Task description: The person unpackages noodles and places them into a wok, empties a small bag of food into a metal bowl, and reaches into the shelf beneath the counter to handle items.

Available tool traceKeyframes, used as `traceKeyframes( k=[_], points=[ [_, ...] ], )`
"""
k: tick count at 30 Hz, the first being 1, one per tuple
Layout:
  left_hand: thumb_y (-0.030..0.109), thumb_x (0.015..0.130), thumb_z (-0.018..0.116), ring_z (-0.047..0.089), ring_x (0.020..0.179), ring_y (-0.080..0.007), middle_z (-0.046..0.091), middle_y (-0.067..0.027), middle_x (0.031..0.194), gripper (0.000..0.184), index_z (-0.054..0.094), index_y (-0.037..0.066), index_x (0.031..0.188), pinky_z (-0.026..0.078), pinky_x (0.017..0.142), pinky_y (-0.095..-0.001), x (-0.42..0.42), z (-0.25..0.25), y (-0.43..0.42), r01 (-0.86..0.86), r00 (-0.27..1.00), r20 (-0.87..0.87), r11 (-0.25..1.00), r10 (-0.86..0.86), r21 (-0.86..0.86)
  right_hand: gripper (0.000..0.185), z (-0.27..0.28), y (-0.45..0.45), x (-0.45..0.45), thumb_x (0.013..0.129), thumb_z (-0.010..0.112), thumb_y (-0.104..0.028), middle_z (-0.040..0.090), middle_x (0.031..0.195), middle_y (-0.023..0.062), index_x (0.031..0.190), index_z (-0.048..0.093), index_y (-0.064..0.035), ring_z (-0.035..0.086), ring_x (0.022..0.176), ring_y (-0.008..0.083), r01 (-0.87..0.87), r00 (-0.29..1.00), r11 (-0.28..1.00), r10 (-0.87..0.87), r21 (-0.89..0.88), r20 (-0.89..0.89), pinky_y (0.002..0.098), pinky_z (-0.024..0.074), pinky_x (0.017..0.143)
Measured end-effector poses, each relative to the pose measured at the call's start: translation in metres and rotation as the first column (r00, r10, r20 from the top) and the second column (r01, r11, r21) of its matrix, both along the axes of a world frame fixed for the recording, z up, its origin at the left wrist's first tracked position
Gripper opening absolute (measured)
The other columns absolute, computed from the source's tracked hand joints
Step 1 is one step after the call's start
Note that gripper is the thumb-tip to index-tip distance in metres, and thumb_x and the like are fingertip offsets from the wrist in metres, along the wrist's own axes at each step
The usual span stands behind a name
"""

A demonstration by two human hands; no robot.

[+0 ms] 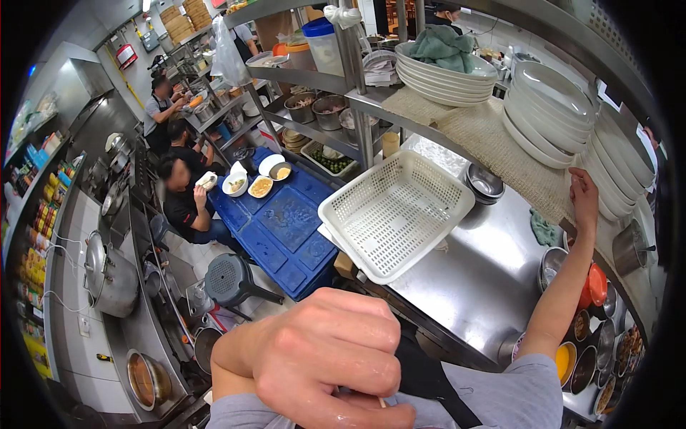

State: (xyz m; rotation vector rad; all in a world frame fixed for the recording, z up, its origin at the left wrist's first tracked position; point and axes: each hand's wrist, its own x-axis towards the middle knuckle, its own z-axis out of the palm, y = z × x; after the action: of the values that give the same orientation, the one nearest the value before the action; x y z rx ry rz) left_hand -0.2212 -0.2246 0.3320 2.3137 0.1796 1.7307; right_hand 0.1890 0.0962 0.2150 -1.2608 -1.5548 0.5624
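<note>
My left hand (332, 350) is close to the camera at the bottom middle, its fingers curled closed. A sliver of something pale shows at the fingertips; what it is I cannot make out. My right hand (584, 184) reaches up at the right to the shelf edge, fingers loosely bent and apart, with nothing seen in them. It is nearest to the white plates (547, 114) stacked on the shelf cloth (464, 132); whether it touches them I cannot tell. Below, a white perforated basket (396, 214) stands tilted in view on the steel counter (457, 279).
More plates with a green cloth (443, 48) stand on the shelf. Metal bowls (486, 182) and food containers (564, 357) line the counter. Beyond are a blue chest (286, 222) with dishes, a grey stool (229, 277), a seated person (187, 207) and a large pot (111, 275).
</note>
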Motion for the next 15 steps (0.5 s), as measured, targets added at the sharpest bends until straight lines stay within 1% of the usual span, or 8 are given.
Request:
traceKeyframes(
  k=[4, 6, 10, 12, 13, 14, 15],
  points=[
    [0.008, 0.072, 0.072, 0.044, 0.047, -0.016, 0.05, -0.0041, 0.059, 0.011, 0.063, 0.002, 0.071, 0.035, 0.043, -0.0283, 0.001, 0.002, 0.0, 0.06, 0.998, 0.028, 0.998, -0.061, 0.035, 0.019, 0.001, -0.001, -0.001, 0.098, 0.052, -0.014, 0.04, 0.064, -0.0074, 0.111, 0.063, -0.0064, 0.035, 0.058, 0.0035, 0.006, 1.0, 1.0, -0.006, -0.001, -0.007, 0.0218, 0.029, 0.053],
    [-0.002, 0.076, 0.067, 0.047, 0.05, -0.0165, 0.052, -0.0057, 0.065, 0.005, 0.064, -0.005, 0.077, 0.041, 0.049, -0.0302, -0.009, 0.009, -0.004, 0.104, 0.988, -0.111, 0.993, -0.109, -0.05, 0.019, 0.001, -0.001, 0.001, 0.098, 0.051, -0.014, 0.04, 0.064, -0.0074, 0.111, 0.063, -0.0064, 0.035, 0.058, 0.0035, 0.01, 1.0, 1.0, -0.01, 0.007, -0.011, 0.0219, 0.029, 0.053],
    [0.001, 0.079, 0.065, 0.047, 0.05, -0.0167, 0.052, -0.0053, 0.065, 0.008, 0.063, -0.006, 0.076, 0.041, 0.049, -0.0303, -0.01, 0.014, -0.004, 0.125, 0.983, -0.132, 0.991, -0.131, -0.047, 0.019, 0.002, -0.001, 0.0, 0.097, 0.051, -0.013, 0.04, 0.063, -0.0072, 0.11, 0.063, -0.0062, 0.035, 0.057, 0.0037, 0.015, 1.0, 1.0, -0.015, -0.002, -0.018, 0.022, 0.0289, 0.053],
    [0.004, 0.083, 0.063, 0.047, 0.05, -0.0173, 0.052, -0.0052, 0.065, 0.011, 0.064, -0.006, 0.078, 0.04, 0.049, -0.0303, -0.011, 0.018, -0.003, 0.151, 0.968, -0.192, 0.987, -0.159, -0.056, 0.019, 0.0, 0.001, 0.003, 0.097, 0.051, -0.013, 0.04, 0.063, -0.0071, 0.11, 0.063, -0.006, 0.035, 0.057, 0.0037, 0.01, 1.0, 1.0, -0.01, 0.005, -0.014, 0.0221, 0.0288, 0.052],
    [0.004, 0.083, 0.063, 0.047, 0.05, -0.0173, 0.052, -0.0052, 0.065, 0.011, 0.064, -0.006, 0.078, 0.04, 0.049, -0.0303, -0.007, 0.017, -0.002, 0.146, 0.969, -0.194, 0.988, -0.154, -0.054, 0.019, -0.001, 0.003, 0.003, 0.097, 0.051, -0.013, 0.04, 0.063, -0.007, 0.11, 0.063, -0.0058, 0.035, 0.056, 0.0038, 0.006, 1.0, 1.0, -0.006, 0.006, -0.007, 0.0222, 0.0288, 0.052],
    [0.005, 0.079, 0.068, 0.046, 0.049, -0.017, 0.053, -0.005, 0.063, 0.009, 0.064, -0.002, 0.077, 0.038, 0.046, -0.0296, 0.001, 0.015, 0.001, 0.171, 0.981, -0.096, 0.985, -0.171, -0.014, 0.019, -0.001, 0.003, 0.003, 0.097, 0.051, -0.013, 0.04, 0.063, -0.007, 0.11, 0.063, -0.0058, 0.035, 0.056, 0.0038, 0.001, 1.0, 1.0, -0.001, 0.008, -0.008, 0.0222, 0.0288, 0.052],
    [0.005, 0.077, 0.07, 0.046, 0.048, -0.0168, 0.053, -0.0048, 0.062, 0.009, 0.064, 0.0, 0.076, 0.036, 0.044, -0.0292, 0.003, 0.014, 0.002, 0.179, 0.983, -0.045, 0.984, -0.178, 0.006, 0.018, -0.001, 0.002, 0.002, 0.097, 0.051, -0.013, 0.04, 0.062, -0.0069, 0.109, 0.063, -0.0058, 0.035, 0.056, 0.0038, 0.013, 1.0, 1.0, -0.013, 0.013, 0.005, 0.0223, 0.0289, 0.052]
  ],
)
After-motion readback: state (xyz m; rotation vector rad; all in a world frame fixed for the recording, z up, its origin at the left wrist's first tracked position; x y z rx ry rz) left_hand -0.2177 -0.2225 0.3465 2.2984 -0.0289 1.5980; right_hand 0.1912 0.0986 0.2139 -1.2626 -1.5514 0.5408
